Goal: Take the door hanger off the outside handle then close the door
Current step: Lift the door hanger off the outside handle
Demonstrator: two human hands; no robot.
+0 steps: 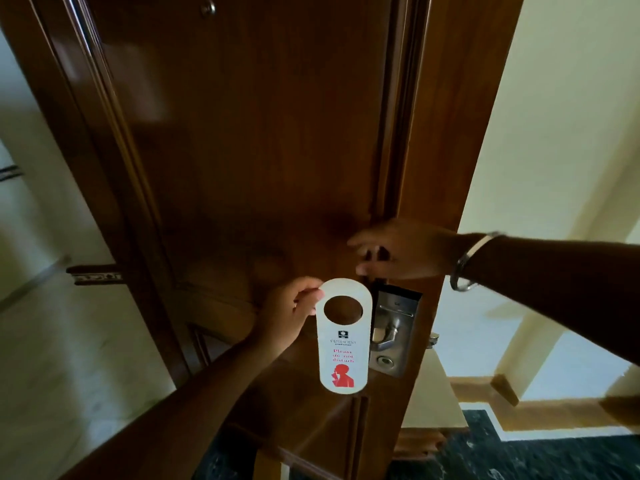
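My left hand (289, 313) pinches the top left rim of a white door hanger (343, 344) with red "Please do not disturb" lettering and a red figure. The hanger hangs free in front of the brown wooden door (249, 150), just left of the silver lever handle (386, 336) on its metal lock plate (394, 332); it is off the handle. My right hand (405, 249), with a metal bangle on the wrist, reaches across to the door's edge above the lock plate, fingers spread around something dark that I cannot make out.
The door stands open, its edge toward me. Pale yellow walls (561, 116) lie to the right, with a dark patterned floor (519, 455) and tan skirting below. A light wall and floor show on the left, past the door frame (52, 98).
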